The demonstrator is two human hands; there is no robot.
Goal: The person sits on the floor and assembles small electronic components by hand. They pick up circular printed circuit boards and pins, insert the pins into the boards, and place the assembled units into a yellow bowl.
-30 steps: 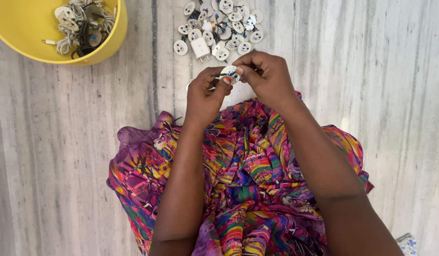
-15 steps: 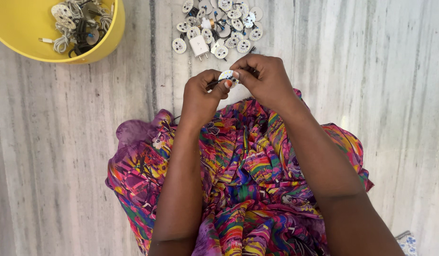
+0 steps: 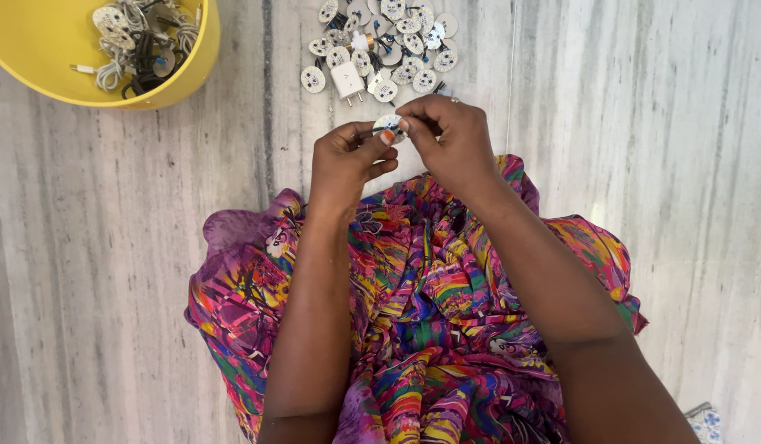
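Grey marble floor [image 3: 109,247], yellow bowl [image 3: 35,57] (wire-filled), round discs [image 3: 380,41]

A small round board [image 3: 389,125] with a white, matt face is pinched between the left hand [image 3: 345,158] and right hand [image 3: 448,136]. Beyond the hands, a smooth glossy yellow plastic tub [image 3: 183,66] is seen on grey-veined, faintly polished stone flooring [image 3: 109,247]. Beneath the forearms, thin, soft multicoloured printed cloth [image 3: 430,329] is spread in folds.
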